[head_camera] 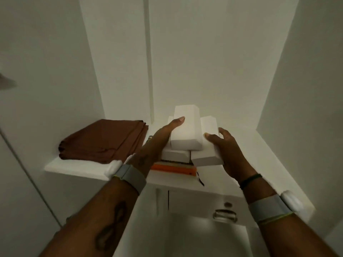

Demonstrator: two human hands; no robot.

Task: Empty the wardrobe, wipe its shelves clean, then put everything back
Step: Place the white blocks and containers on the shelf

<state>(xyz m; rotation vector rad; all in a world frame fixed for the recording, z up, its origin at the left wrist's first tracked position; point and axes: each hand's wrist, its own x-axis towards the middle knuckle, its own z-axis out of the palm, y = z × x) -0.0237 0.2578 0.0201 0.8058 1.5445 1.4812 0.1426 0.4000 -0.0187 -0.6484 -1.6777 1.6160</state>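
Forearms came in from the bottom of the frame, each with a grey wristband (pixel 130 177). Under them was a drawer front with a metal ring handle (pixel 224 214). Just past that sat the white shelf (pixel 78 166), and on its front edge was a flat orange box (pixel 172 168) at the bottom of a little stack.

Both hands were on that stack. The left hand (pixel 159 138) had its fingers straight, pressed flat against the left side of the top white box (pixel 185 130). The right hand (pixel 230 145) had its fingers curled round the right white box (pixel 206 159), thumb on top. A third white box (pixel 174 154) was wedged underneath, between those two and the orange one.

A folded brown cloth (pixel 104 140) lay to the left on the same shelf, a bit apart from the stack. Behind it all was just the bare white back wall (pixel 194 62).

Progress-wise, it's honestly hard to call. The shot was dim and a bit smeared, so I couldn't tell if the stack was going out or coming back in. Either way the boxes and the cloth sat on the shelf, no wiping rag showed anywhere, and plenty of the job looked left to do.
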